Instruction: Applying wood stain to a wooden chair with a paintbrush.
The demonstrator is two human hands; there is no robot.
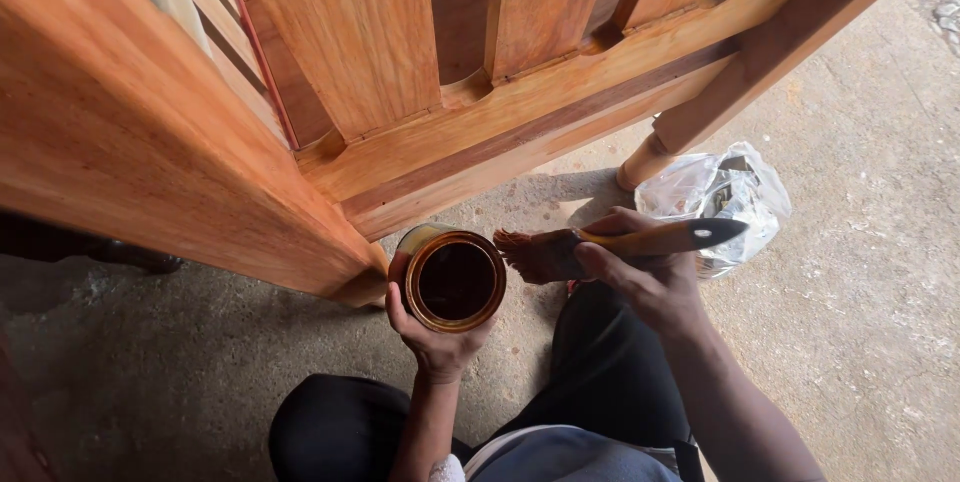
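Brush point(600, 247), clasped firmly in right hand point(640, 277), lies level, bristles pointing left just beside open can point(455, 280), which left hand point(430, 337) cups from below, over concrete floor point(850, 322).

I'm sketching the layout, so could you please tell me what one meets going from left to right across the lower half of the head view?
Left hand → open tin of dark varnish → brush bristles → right hand → crumpled clear plastic bag.

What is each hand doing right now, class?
Left hand: closed around the open can of dark liquid.
Right hand: closed on the paintbrush.
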